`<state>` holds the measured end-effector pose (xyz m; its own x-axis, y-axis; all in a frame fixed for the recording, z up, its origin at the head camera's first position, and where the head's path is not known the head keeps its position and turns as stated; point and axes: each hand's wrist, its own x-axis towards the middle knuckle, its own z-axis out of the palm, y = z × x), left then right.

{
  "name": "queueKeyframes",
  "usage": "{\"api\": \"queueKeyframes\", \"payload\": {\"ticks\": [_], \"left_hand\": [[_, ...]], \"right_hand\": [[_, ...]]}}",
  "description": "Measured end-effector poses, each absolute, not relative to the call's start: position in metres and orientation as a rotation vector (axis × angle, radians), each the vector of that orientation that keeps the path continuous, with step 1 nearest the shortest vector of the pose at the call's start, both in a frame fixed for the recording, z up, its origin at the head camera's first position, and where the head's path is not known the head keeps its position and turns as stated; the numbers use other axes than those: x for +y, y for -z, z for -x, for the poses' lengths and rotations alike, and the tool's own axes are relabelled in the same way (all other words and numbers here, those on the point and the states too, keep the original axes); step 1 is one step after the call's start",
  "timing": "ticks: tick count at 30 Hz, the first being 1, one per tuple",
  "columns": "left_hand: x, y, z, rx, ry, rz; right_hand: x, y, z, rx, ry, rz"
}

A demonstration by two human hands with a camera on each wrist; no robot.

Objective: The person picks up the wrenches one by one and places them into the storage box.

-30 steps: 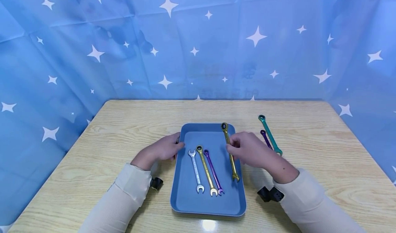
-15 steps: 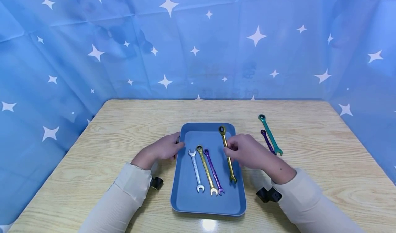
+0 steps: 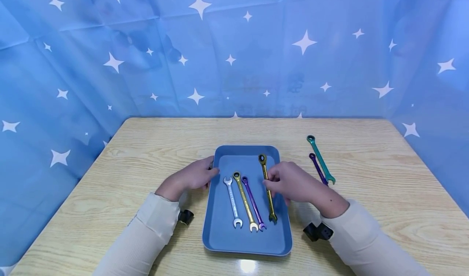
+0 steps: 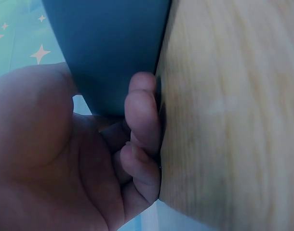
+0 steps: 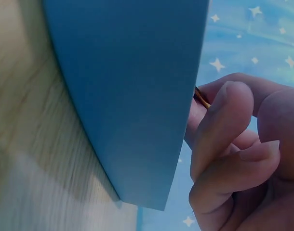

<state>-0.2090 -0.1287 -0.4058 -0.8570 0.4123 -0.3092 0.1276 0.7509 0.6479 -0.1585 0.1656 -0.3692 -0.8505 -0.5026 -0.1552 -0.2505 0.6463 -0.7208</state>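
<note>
My right hand [image 3: 292, 182] pinches a dark gold combination wrench [image 3: 268, 191] over the right side of a blue tray [image 3: 247, 243]. In the right wrist view only a sliver of that wrench [image 5: 203, 98] shows past the tray wall [image 5: 123, 106]. My left hand [image 3: 193, 174] grips the tray's left wall, thumb over the rim and fingers curled against the outside, as the left wrist view shows. Inside the tray lie a silver wrench [image 3: 233, 202], a lighter gold wrench [image 3: 246, 202] and a purple wrench [image 3: 254, 202], side by side.
Right of the tray, a green wrench [image 3: 321, 160] and a small dark purple wrench [image 3: 317, 168] lie on the wooden table [image 3: 165, 139]; my right hand partly hides the purple one's lower end. A blue star-patterned curtain [image 3: 234, 36] hangs behind the table.
My right hand has brought the dark gold wrench left and slightly toward me, closer to the wrenches in the tray. The left hand has stayed on the tray's wall.
</note>
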Motion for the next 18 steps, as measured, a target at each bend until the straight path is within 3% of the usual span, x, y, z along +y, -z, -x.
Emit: {"api": "queueKeyframes", "payload": {"ticks": [18], "left_hand": [[-0.1289, 0.4053, 0.2085, 2.515, -0.883, -0.420]], "right_hand": [[0.1688, 0.3730, 0.1597, 2.405, 1.059, 0.599]]}}
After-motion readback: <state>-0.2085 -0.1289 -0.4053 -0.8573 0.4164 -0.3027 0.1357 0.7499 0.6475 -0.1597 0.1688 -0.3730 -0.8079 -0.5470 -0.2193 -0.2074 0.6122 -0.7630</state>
